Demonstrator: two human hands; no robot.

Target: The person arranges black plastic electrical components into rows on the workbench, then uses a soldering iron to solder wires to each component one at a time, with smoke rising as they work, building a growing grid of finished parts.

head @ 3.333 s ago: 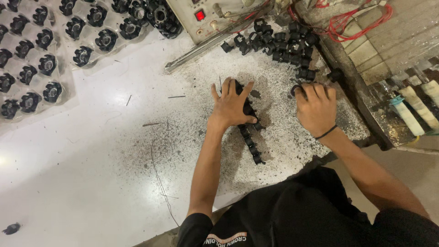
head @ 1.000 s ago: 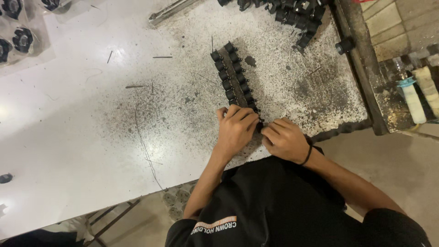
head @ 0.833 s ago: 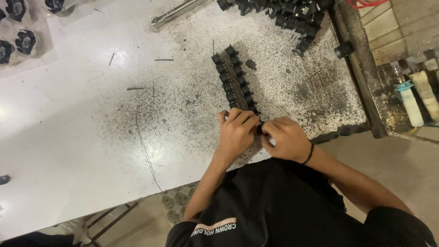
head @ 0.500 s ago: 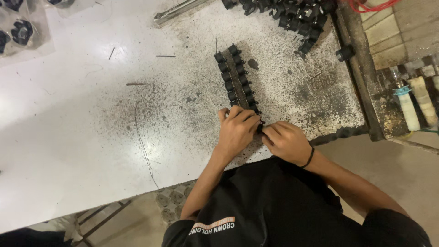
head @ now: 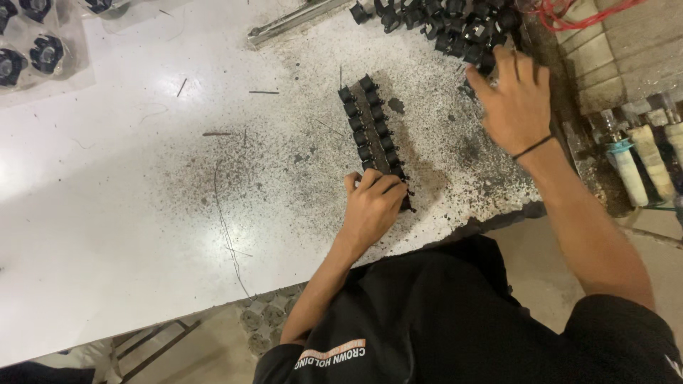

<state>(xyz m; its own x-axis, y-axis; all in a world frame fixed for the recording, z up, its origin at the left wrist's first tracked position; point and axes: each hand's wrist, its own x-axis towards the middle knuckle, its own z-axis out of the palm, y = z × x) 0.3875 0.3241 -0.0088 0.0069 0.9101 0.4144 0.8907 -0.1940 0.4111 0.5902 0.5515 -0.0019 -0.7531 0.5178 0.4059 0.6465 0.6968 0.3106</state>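
Left hand point(head: 373, 206) rests curled, knuckles toward twelve o'clock; right hand point(head: 514, 96) stretches out toward one o'clock, fingers spread.

White table point(head: 107, 235); black-part row point(head: 371, 124), loose black parts point(head: 455, 25), black debris

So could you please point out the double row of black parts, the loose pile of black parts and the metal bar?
Double row of black parts point(head: 370, 124): head view, middle of the row.
Pile of black parts point(head: 448, 25): head view, centre of the heap.
Metal bar point(head: 292, 21): head view, mid-length.
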